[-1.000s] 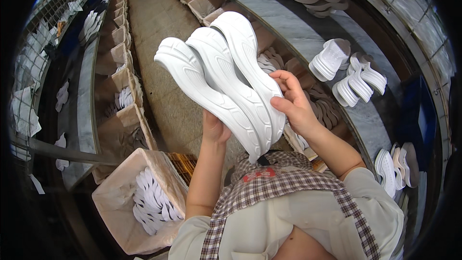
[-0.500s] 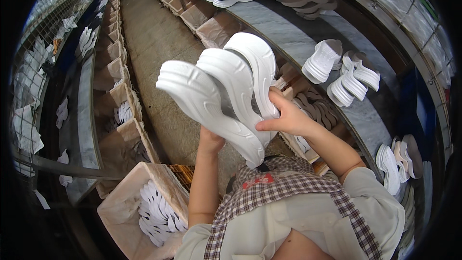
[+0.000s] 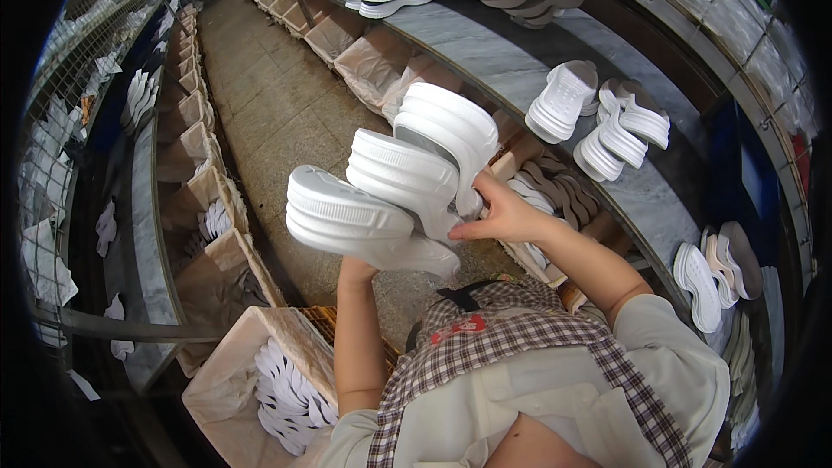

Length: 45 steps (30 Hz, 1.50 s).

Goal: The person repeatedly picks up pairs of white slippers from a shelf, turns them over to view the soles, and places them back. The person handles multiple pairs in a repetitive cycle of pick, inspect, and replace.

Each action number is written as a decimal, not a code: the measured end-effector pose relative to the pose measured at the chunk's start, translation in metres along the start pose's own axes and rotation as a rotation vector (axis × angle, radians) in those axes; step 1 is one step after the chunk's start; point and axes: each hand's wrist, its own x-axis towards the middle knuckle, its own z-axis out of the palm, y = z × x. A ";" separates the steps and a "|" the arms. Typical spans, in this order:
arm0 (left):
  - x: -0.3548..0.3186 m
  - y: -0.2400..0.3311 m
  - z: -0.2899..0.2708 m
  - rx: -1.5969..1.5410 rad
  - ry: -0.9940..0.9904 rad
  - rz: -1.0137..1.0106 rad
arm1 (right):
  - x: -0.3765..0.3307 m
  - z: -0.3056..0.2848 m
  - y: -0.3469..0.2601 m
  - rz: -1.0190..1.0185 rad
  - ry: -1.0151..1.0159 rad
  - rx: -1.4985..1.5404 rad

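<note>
The left hand [image 3: 357, 269], its fingers hidden so I cannot tell their grip, sits under three thick white moulded shoe soles [image 3: 403, 166], just tipped before the brown-and-white checked apron [image 3: 494, 319] to bring ridged, rounded ends into view, while the right hand [image 3: 510, 215] grips the right-hand ones near their thinner ends.

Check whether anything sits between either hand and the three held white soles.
Nothing visible. The right hand touches the held white soles directly; the left hand is mostly hidden behind them, its contact unclear.
</note>
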 end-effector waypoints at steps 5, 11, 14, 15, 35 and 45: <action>-0.007 0.009 0.013 -0.395 0.173 -0.146 | 0.003 -0.003 0.015 -0.071 0.029 -0.086; -0.021 0.022 0.046 -0.781 0.319 -0.328 | 0.029 -0.028 0.017 -0.623 0.171 -0.664; -0.019 0.029 0.051 -0.814 0.341 -0.346 | 0.022 -0.034 0.010 -0.497 -0.017 -0.429; -0.017 0.030 0.052 -0.817 0.344 -0.348 | 0.020 -0.036 0.009 -0.464 -0.077 -0.340; -0.012 0.026 0.045 -0.817 0.359 -0.362 | -0.013 0.012 -0.009 -0.100 -0.215 0.101; -0.035 0.013 0.053 -0.956 0.238 -0.219 | 0.009 0.039 -0.046 -0.252 -0.228 0.120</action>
